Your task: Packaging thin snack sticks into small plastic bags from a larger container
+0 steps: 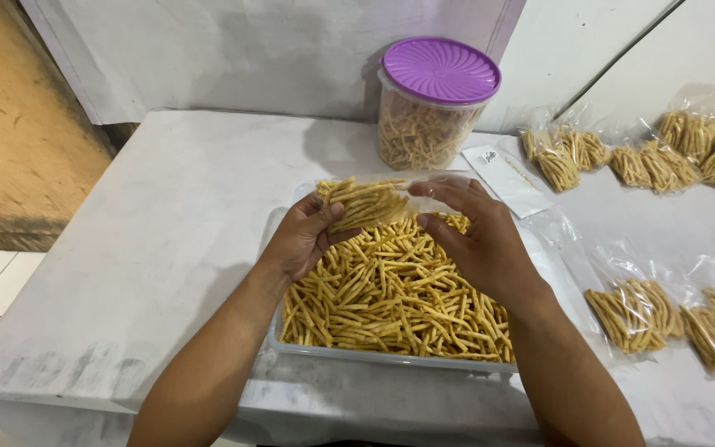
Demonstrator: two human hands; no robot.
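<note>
- While both hands worked above the clear plastic tray (pixel 291 341), the left hand (pixel 304 236) was clenched around a small clear bag of snack sticks (pixel 363 203), thumb pressed across its front.
- The right hand (pixel 477 240) pinched the open mouth of that bag between thumb and fingertips, just over the far rim of the tray.
- The tray sat on the white table (pixel 151 248) and was filled with a heap of loose yellow snack sticks (pixel 395 298).
- Behind the tray stood a round clear tub with a purple lid (pixel 440 70), also holding sticks.
- A flat white packet (pixel 506 178) lay just right of the tray's far corner.
- Filled bags (pixel 635 310) lay to the right of the tray, and further filled bags (pixel 647 153) lay beyond them, to the tray's far right.
- Risk, as a judgement: the bag mouth was held by a light pinch only; a slip there would likely spill sticks back into the tray or onto the table.
- Risk, as a judgement: the firm left-hand squeeze could snap the brittle sticks inside the bag.
- Risk, as a judgement: the near edge of the tray sat close to the table edge; a push from a forearm could shift it off.
</note>
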